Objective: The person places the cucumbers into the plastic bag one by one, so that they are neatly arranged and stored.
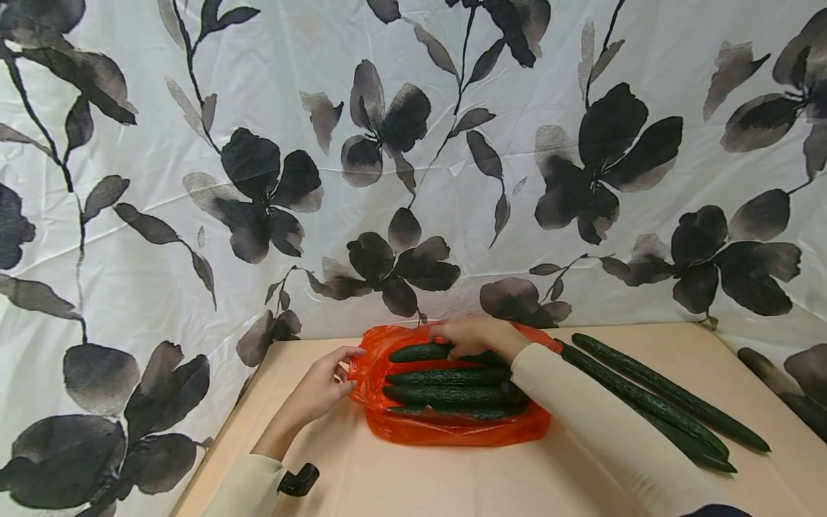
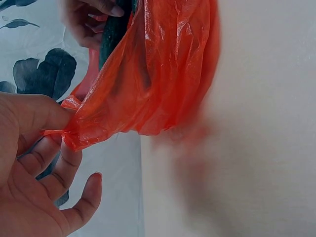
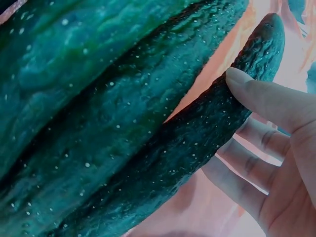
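Note:
A red plastic bag (image 1: 452,435) lies on the table with several dark green cucumbers (image 1: 446,394) in its open mouth. My left hand (image 1: 326,388) pinches the bag's left edge; in the left wrist view, thumb and fingers of the left hand (image 2: 44,153) hold a gathered corner of the red plastic (image 2: 158,74). Reaching over from the right, my right hand (image 1: 474,336) grips the rearmost cucumber (image 1: 420,352). The right wrist view has the right hand (image 3: 271,153) with its thumb on one side of that cucumber (image 3: 197,123) and fingers on the other. The sleeve hides part of the bag's right side.
To the right, several long cucumbers (image 1: 672,391) lie side by side on the pale table (image 1: 349,474), partly behind the right sleeve (image 1: 594,424). A floral curtain (image 1: 478,230) hangs along the table's back edge and left side.

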Tool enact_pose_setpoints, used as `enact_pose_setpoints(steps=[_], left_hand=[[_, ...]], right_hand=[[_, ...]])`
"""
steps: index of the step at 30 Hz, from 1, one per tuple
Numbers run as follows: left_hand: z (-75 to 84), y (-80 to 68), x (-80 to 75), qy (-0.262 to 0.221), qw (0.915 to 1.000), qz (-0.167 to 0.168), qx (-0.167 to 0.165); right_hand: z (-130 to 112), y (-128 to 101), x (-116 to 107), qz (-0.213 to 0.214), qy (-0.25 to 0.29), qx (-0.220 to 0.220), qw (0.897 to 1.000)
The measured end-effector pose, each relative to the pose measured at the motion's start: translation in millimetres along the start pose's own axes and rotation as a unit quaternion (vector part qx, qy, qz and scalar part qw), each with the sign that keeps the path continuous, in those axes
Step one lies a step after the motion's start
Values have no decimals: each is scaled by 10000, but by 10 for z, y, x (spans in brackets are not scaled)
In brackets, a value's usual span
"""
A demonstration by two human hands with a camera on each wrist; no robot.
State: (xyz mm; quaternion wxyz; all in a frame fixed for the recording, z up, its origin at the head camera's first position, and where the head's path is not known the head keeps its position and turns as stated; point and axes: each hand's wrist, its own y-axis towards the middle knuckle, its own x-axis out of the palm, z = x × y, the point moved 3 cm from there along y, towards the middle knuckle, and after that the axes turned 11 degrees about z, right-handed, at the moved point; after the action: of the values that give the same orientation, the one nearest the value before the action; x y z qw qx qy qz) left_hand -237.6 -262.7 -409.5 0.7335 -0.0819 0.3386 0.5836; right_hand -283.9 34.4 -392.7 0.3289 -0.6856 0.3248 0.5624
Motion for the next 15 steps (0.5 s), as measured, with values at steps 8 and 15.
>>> enact_pose_setpoints(steps=[8,15], left_hand=[[-1,1,-1,20,9998,19,-180],[0,-6,1,-12,9998,13,-192]], right_hand=[[23,36,116,-117,-116,-98,9998],[62,-26,138,-284,-67,4,9996]])
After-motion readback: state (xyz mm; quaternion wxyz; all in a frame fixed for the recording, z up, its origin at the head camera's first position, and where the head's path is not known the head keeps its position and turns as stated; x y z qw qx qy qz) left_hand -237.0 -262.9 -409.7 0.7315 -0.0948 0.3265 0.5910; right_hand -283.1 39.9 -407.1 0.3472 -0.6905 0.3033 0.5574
